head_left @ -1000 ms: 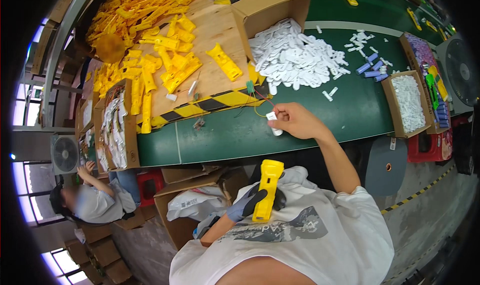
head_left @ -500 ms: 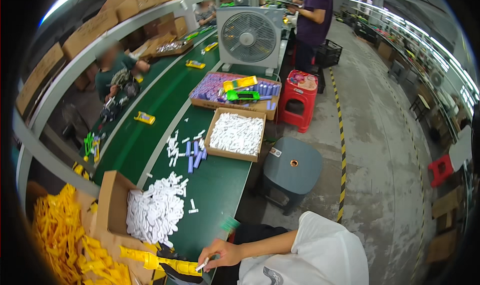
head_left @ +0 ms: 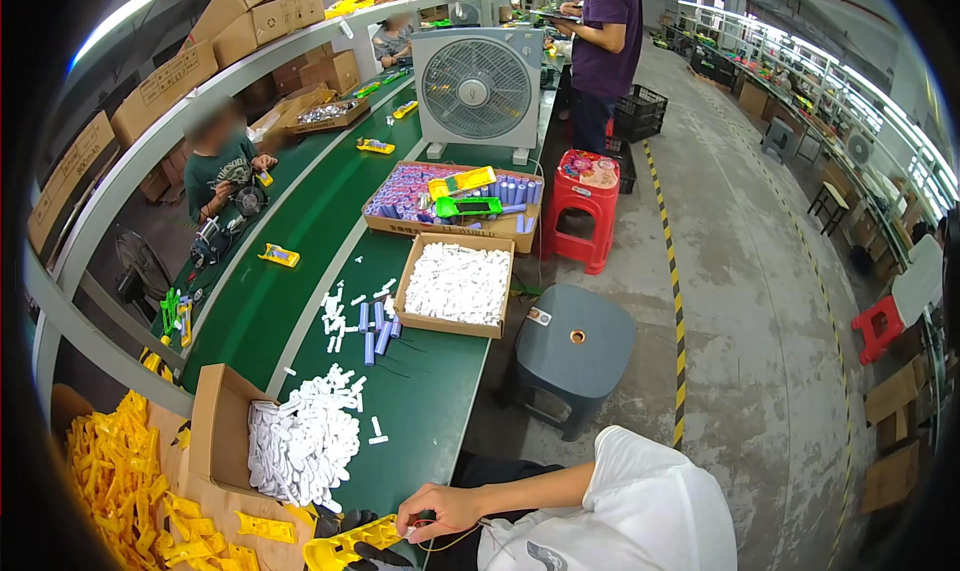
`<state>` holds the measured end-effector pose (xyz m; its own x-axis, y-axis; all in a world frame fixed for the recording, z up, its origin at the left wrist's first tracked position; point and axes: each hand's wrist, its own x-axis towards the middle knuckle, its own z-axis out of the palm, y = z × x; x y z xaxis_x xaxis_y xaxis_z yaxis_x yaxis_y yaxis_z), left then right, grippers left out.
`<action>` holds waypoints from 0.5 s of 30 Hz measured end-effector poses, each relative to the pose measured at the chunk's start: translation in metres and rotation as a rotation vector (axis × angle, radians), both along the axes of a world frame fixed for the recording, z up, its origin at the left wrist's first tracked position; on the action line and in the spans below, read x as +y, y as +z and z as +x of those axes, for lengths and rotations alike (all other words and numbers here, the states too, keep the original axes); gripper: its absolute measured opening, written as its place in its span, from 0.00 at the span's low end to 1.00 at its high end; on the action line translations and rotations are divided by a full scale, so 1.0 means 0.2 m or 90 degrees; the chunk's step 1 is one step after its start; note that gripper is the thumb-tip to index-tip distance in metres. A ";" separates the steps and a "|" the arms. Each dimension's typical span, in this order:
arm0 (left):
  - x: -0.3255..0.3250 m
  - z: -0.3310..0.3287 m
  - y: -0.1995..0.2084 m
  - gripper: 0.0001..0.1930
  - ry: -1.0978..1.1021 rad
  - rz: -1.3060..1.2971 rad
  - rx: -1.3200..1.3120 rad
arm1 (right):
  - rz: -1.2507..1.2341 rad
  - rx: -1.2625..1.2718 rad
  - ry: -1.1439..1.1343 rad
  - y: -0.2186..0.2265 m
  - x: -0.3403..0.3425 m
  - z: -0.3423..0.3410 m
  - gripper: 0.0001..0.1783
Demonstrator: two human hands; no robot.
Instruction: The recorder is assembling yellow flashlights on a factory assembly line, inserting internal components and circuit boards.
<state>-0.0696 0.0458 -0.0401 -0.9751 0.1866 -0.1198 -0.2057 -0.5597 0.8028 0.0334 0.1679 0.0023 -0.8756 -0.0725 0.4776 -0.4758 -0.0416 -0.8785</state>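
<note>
A black glove covers my left hand (head_left: 378, 555), whose fingers are closed around a yellow plastic shell (head_left: 335, 549) near the lower edge. My bare right hand (head_left: 442, 511) is pinched at the right end of that shell. A thin wire (head_left: 455, 542) trails from its fingertips toward my shirt. The small pale piece at the fingertips is partly hidden. Left of the shell lies another yellow shell (head_left: 266, 527) on a brown board. Beyond my hands, a heap of small white plastic parts (head_left: 305, 441) spills from a tipped cardboard box (head_left: 215, 421).
Yellow shells (head_left: 115, 461) are piled at the left. Ahead stand a box of white pieces (head_left: 458, 283), several purple cylindrical cells (head_left: 380, 331), a cell-filled carton (head_left: 400, 196) and a fan (head_left: 475, 89). A grey stool (head_left: 577, 356) stands right of the green bench. Other people work farther off.
The yellow shell in my left hand has turned and another now lies apart on the left. A trailing wire shows at my right hand. The whole view has shifted slightly.
</note>
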 end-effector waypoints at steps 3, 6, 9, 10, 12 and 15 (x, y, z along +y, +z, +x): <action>0.03 -0.02 0.00 0.26 -0.028 0.008 -0.004 | -0.040 0.005 -0.023 0.00 0.01 0.01 0.10; 0.09 -0.06 0.00 0.27 -0.074 0.011 -0.003 | -0.017 -0.009 -0.024 -0.02 0.02 -0.03 0.11; 0.11 -0.11 0.01 0.27 -0.112 0.010 0.000 | -0.013 -0.008 -0.016 -0.03 0.01 -0.05 0.14; 0.12 -0.13 0.01 0.27 -0.121 0.011 0.001 | -0.088 -0.048 -0.045 -0.03 0.01 -0.04 0.17; 0.13 -0.16 0.02 0.27 -0.134 0.015 0.003 | -0.171 -0.120 -0.063 -0.04 0.01 -0.04 0.26; 0.16 -0.19 0.02 0.27 -0.149 0.026 0.005 | -0.257 -0.243 -0.029 -0.09 -0.03 -0.08 0.28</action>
